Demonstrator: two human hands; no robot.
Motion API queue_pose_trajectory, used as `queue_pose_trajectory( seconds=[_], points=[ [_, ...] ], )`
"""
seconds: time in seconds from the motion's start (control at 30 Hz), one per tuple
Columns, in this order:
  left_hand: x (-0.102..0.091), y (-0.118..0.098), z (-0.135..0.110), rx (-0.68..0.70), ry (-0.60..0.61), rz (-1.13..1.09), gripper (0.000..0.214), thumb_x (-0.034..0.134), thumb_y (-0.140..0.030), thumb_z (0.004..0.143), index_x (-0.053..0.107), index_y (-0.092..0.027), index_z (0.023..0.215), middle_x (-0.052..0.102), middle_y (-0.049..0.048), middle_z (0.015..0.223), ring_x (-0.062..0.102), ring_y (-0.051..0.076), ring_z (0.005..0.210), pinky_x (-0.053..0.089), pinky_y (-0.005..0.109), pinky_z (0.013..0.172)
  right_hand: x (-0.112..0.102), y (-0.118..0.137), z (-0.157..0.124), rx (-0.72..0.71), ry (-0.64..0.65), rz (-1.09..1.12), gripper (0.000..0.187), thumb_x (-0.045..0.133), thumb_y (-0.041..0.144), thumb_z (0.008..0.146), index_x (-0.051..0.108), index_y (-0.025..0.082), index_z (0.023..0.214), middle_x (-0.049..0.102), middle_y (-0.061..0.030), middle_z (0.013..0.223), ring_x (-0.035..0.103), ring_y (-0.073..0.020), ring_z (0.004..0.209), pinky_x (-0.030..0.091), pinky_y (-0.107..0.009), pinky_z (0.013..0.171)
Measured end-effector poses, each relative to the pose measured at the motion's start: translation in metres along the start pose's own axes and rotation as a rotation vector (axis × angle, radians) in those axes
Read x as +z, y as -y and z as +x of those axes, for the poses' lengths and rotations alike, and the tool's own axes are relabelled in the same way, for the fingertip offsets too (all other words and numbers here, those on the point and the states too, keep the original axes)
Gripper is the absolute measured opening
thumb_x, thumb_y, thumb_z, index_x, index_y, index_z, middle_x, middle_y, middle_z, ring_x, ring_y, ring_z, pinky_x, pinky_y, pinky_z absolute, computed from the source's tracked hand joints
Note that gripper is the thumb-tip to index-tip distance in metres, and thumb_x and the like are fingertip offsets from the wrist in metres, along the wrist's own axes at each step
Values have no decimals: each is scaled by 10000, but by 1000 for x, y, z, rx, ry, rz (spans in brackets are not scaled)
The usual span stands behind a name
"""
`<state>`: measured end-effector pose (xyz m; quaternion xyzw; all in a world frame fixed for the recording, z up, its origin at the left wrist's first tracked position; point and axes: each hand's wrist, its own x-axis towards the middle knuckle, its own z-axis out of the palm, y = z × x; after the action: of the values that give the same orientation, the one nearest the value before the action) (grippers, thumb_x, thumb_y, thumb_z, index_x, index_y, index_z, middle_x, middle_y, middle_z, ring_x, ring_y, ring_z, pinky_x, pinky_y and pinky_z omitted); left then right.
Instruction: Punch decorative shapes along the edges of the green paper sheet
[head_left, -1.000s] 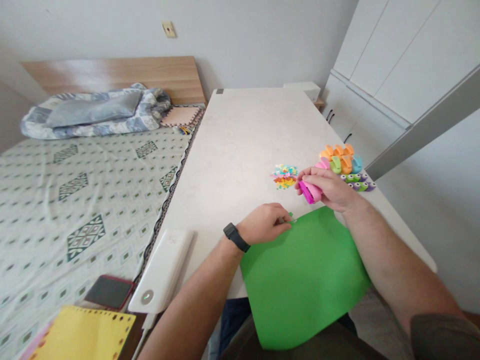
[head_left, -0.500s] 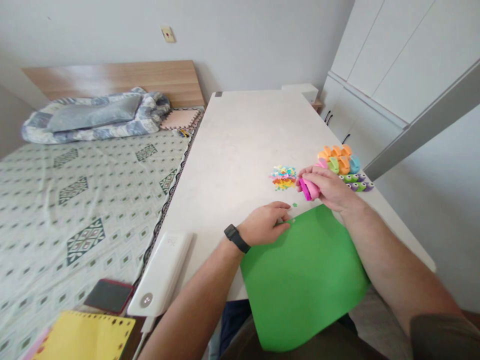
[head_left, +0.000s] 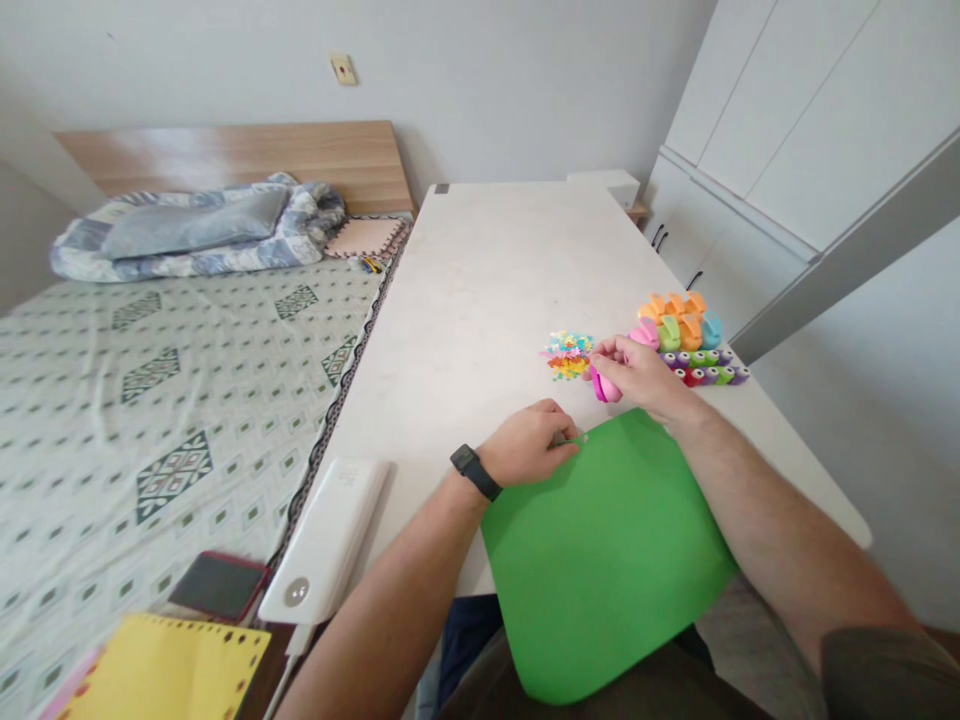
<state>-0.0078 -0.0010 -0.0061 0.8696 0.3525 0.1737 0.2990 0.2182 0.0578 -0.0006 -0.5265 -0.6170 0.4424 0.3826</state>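
My right hand is closed around a pink craft punch, held just right of a pile of small colourful paper cut-outs. Its fingertips come close to the pile's right edge. My left hand, with a black watch on the wrist, has its fingers curled at the top edge of a green sheet. The sheet's edge lies between thumb and fingers, and a small notch shows near them. The lower part of the sheet hangs over the table's front edge towards my body.
Several orange, green and blue punches stand at the right, with rows of smaller purple, green and red ones before them. A white power bank with a cable lies at the table's left edge. Beyond are a phone and yellow punched paper.
My right hand has moved left with the punch, closer to the cut-outs. A small green cut-out beside the sheet no longer shows there. My left hand stays at the sheet's edge.
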Motion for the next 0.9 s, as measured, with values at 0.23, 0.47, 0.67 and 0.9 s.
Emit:
queue_pose_trajectory(
  seconds=[0.23,0.47,0.67,0.9],
  points=[
    [-1,0,1,-8,12,17,132,655,-265,890,730,-164,930,662,68,896,605,150,776,476,258,734,-4,4,2,44,-97,176,156,659,344,878,569,224,924,663,2,639,632,-163,618,503,-280,606],
    [1,4,0,6,-3,33,140,644,-290,892,722,-174,888,680,50,844,610,158,780,467,260,736,15,17,11,44,53,221,237,716,293,820,560,209,978,656,10,735,615,-141,659,504,-276,633],
    [1,6,0,2,-5,29,147,638,-295,888,713,-171,865,706,41,815,614,160,770,457,259,713,70,53,47,-62,148,-15,299,743,386,843,556,212,998,692,-36,852,660,-149,666,508,-262,577],
    [0,5,-1,-31,28,50,148,630,-287,873,718,-167,884,730,59,851,638,178,763,475,282,704,159,99,88,-166,209,-528,374,763,499,817,583,208,967,737,-79,944,681,-197,789,478,-289,677]
  ],
)
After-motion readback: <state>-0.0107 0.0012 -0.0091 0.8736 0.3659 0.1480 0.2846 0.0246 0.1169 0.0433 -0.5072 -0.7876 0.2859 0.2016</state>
